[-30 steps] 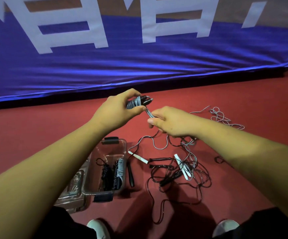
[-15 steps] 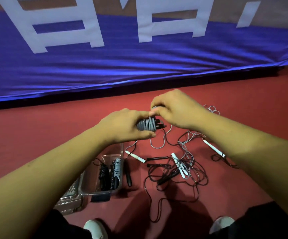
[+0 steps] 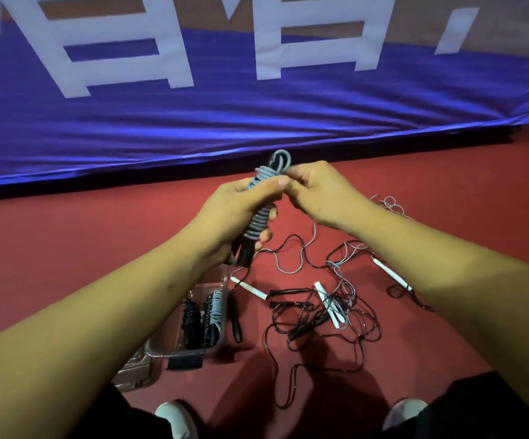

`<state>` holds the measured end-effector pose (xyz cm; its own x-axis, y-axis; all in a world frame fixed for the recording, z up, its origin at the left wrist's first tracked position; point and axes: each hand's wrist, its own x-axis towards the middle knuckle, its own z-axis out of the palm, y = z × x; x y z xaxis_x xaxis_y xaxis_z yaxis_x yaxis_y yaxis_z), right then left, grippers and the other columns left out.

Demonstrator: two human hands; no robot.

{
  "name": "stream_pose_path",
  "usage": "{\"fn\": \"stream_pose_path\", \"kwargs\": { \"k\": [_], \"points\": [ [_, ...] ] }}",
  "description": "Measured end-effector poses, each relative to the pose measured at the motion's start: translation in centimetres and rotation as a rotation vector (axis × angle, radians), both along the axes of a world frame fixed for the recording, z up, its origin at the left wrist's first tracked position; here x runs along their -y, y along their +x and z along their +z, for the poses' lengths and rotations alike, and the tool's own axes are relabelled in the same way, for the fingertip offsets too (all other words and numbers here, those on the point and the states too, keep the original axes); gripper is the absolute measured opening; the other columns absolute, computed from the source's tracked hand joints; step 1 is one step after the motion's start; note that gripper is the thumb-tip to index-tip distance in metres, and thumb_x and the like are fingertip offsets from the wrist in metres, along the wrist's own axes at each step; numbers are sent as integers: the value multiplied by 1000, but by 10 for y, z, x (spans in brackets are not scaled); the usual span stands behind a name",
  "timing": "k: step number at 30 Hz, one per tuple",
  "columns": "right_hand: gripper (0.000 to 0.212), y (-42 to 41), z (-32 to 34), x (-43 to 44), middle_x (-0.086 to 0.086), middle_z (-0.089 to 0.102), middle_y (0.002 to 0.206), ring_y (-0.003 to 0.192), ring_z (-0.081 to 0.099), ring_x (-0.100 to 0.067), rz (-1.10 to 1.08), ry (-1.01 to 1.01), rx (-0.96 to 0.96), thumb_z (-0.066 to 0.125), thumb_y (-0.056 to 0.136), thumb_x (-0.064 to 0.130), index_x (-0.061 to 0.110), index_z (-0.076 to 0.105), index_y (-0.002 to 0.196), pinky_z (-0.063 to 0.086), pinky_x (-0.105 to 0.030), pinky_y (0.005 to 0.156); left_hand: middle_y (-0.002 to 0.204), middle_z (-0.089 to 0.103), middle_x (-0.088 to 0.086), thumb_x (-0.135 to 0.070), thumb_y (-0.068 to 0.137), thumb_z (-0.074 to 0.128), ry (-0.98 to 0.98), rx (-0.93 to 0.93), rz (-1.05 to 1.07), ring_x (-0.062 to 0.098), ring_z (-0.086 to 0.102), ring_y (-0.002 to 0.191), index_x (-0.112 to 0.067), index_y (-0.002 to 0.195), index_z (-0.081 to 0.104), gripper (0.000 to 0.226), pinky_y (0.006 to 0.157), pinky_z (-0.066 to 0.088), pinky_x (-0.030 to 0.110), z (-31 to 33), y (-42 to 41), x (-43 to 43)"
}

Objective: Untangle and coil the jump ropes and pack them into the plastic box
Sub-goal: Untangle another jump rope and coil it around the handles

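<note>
My left hand [image 3: 228,213] grips a grey jump rope [image 3: 261,213] wound round its black handles, held upright above the floor. My right hand [image 3: 317,191] pinches the rope's end at the top of the bundle, beside the left thumb. A clear plastic box [image 3: 222,340] lies on the red floor under my left forearm, with two coiled ropes inside. To its right lies a tangle of black and grey ropes [image 3: 323,312] with white and black handles.
A blue padded mat [image 3: 257,115] with white lettering runs along the back. The box lid [image 3: 133,372] lies left of the box. A black handle [image 3: 235,321] rests beside the box. My shoes [image 3: 174,419] show at the bottom edge.
The wound grey rope has swung from lying sideways to upright in my left hand. My right hand has shifted to pinch the rope's end at the top. Both hands rose slightly.
</note>
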<state>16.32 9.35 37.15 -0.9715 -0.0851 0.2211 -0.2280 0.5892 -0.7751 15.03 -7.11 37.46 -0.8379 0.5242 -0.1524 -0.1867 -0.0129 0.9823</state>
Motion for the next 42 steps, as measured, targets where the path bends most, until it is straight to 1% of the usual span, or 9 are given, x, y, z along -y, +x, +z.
{"fn": "stream_pose_path", "kwargs": {
  "k": [7, 12, 17, 21, 25, 29, 32, 38, 42],
  "points": [
    [21, 1, -6, -8, 6, 46, 56, 40, 39, 0, 23, 46, 117, 45, 101, 15, 8, 62, 93, 35, -17, 47, 67, 55, 6, -21, 91, 64, 34, 26, 27, 21, 47, 42, -18, 92, 53, 11, 40, 39, 22, -1, -14, 6],
    [19, 2, 1, -16, 7, 53, 60, 47, 46, 1, 55, 225, 85, 50, 99, 16, 13, 63, 85, 35, -10, 50, 65, 55, 8, -15, 86, 70, -43, 27, 71, 21, 48, 41, -24, 105, 62, 22, 42, 41, 22, -4, -27, 12],
    [25, 4, 14, 0, -1, 58, 68, 68, 53, -23, 85, 613, -7, 50, 97, 26, 13, 61, 79, 39, -31, 62, 64, 56, 10, -16, 83, 75, -282, -15, 106, 20, 46, 41, -29, 98, 64, 23, 45, 41, 23, -15, -33, 14],
    [20, 21, 19, 3, -4, 61, 83, 76, 51, -26, 139, 829, -7, 45, 98, 34, 21, 53, 85, 33, -31, 64, 62, 50, 9, -21, 85, 74, -557, -39, -81, 20, 47, 37, -22, 107, 48, 34, 39, 44, 25, -18, -28, 20],
    [24, 22, 10, 7, -9, 62, 103, 96, 58, -31, 206, 965, -78, 45, 99, 34, 15, 58, 100, 41, -36, 75, 71, 56, 6, -39, 86, 72, -968, -363, -256, 20, 53, 51, -17, 108, 43, 43, 50, 45, 26, -18, -26, 21],
    [13, 18, -6, 8, -2, 55, 109, 96, 58, -21, 349, 819, -48, 52, 95, 16, 10, 63, 91, 47, -35, 82, 77, 60, 6, -40, 83, 76, -1021, -291, -446, 21, 59, 54, -20, 111, 51, 43, 53, 50, 27, -10, -21, 23],
    [22, 17, -8, 10, -4, 65, 90, 84, 61, -22, 362, 688, 69, 51, 96, 22, 9, 66, 86, 48, -38, 81, 66, 56, -4, -51, 78, 76, -1147, -684, -531, 12, 54, 55, -25, 84, 60, 31, 54, 40, 23, -9, -24, 27],
    [27, 16, 6, 9, -3, 63, 63, 53, 63, -9, 207, 207, 220, 47, 100, 18, 9, 58, 78, 49, -29, 60, 97, 69, 4, -37, 82, 65, -1152, -1107, -415, 33, 62, 92, -26, 119, 58, 40, 66, 39, 32, -14, -18, 26],
    [30, 15, 7, 2, -1, 57, 51, 43, 56, -17, 210, -113, 324, 41, 102, 16, 12, 49, 74, 47, -28, 50, 81, 64, -2, -38, 75, 60, -1008, -1184, -348, 31, 61, 79, -27, 115, 56, 41, 63, 43, 34, -12, -22, 29]
  ]
}}
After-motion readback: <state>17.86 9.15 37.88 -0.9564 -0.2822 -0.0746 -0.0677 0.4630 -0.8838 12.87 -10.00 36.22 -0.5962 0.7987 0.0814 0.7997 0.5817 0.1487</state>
